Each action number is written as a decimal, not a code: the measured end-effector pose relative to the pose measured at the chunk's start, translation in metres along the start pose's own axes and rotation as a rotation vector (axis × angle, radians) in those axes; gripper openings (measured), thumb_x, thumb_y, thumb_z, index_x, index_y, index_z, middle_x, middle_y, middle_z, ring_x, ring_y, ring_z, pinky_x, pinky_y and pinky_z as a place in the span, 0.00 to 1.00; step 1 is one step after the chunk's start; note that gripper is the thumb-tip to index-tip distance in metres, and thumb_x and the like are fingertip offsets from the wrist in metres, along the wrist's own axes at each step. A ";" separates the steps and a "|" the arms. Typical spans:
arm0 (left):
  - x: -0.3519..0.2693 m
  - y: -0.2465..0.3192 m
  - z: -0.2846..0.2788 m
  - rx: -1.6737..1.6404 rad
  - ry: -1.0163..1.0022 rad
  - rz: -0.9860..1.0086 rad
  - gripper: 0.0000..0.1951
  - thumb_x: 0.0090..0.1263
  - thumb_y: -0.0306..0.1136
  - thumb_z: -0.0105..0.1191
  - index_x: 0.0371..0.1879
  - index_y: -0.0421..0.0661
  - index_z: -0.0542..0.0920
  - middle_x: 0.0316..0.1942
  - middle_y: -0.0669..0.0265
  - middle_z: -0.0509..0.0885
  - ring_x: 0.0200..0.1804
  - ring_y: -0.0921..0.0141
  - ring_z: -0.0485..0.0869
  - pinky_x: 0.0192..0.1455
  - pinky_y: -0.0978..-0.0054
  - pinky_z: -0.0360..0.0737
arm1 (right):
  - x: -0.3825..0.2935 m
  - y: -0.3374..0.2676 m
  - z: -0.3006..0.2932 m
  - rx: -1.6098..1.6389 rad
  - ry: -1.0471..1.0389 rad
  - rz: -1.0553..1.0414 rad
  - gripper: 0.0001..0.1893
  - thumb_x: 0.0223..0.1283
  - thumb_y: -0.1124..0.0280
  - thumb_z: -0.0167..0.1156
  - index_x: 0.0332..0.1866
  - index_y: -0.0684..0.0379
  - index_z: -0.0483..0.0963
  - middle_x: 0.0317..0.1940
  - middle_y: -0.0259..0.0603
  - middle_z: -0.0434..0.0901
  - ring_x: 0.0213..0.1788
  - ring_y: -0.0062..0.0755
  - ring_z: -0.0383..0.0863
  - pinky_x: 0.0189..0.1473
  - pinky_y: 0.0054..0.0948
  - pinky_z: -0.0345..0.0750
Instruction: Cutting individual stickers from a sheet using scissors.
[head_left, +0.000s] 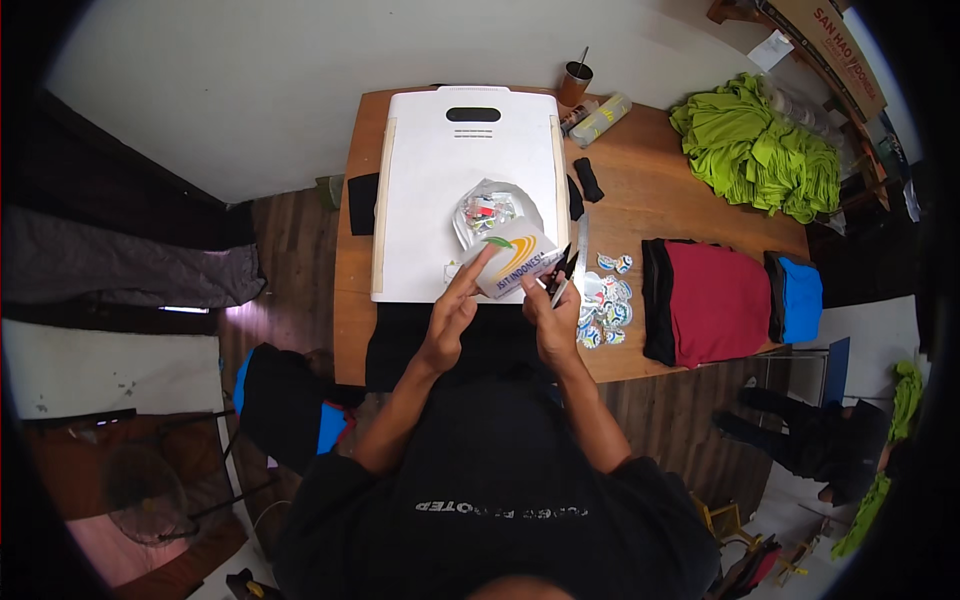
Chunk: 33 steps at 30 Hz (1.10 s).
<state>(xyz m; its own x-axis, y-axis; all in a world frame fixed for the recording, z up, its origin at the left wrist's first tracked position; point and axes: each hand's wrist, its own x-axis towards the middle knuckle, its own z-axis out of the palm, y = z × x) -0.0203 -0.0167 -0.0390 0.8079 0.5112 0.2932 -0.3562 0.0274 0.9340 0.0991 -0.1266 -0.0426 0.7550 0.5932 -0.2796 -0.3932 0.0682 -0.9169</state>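
Note:
A translucent sheet with a printed logo and writing is held tilted above the front edge of a large white panel. My left hand holds the sheet's left side, its index finger stretched along it. At the opposite side, my right hand has its thumb at the sheet's lower edge. That hand also grips a dark bladed tool, apparently scissors, partly hidden by fingers and sheet. Behind the sheet, a round, plastic-lined bowl contains small printed pieces; the sheet covers its near edge.
Round printed cutouts lie on the wooden table beside a metal ruler. Folded red garments, blue garments and a lime-green cloth pile occupy the right. A tumbler stands at the back. Another person is at far right.

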 end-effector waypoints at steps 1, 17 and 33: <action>-0.001 0.001 0.002 -0.006 -0.095 0.005 0.35 0.76 0.45 0.42 0.75 0.33 0.55 0.73 0.53 0.63 0.66 0.67 0.72 0.67 0.71 0.66 | 0.001 -0.002 -0.001 0.067 -0.059 -0.041 0.08 0.65 0.72 0.64 0.40 0.58 0.70 0.21 0.22 0.68 0.17 0.09 0.59 0.19 0.16 0.55; -0.003 -0.010 -0.004 -0.184 0.056 -0.146 0.16 0.69 0.16 0.55 0.55 0.32 0.76 0.51 0.60 0.75 0.55 0.68 0.79 0.62 0.73 0.74 | 0.005 0.003 -0.018 -0.221 -0.035 -0.134 0.11 0.65 0.74 0.64 0.49 0.65 0.76 0.29 0.26 0.77 0.27 0.07 0.68 0.29 0.12 0.65; -0.007 -0.018 -0.003 -0.036 0.215 -0.222 0.14 0.67 0.17 0.59 0.51 0.33 0.83 0.49 0.55 0.85 0.52 0.71 0.83 0.57 0.76 0.79 | 0.003 0.012 -0.004 -0.260 -0.054 -0.243 0.09 0.63 0.77 0.65 0.47 0.64 0.78 0.31 0.24 0.76 0.26 0.04 0.62 0.25 0.09 0.57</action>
<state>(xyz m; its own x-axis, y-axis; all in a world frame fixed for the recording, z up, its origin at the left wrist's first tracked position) -0.0207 -0.0185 -0.0583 0.7515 0.6591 0.0297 -0.2018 0.1867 0.9615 0.0991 -0.1272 -0.0555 0.7784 0.6268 -0.0357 -0.0539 0.0101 -0.9985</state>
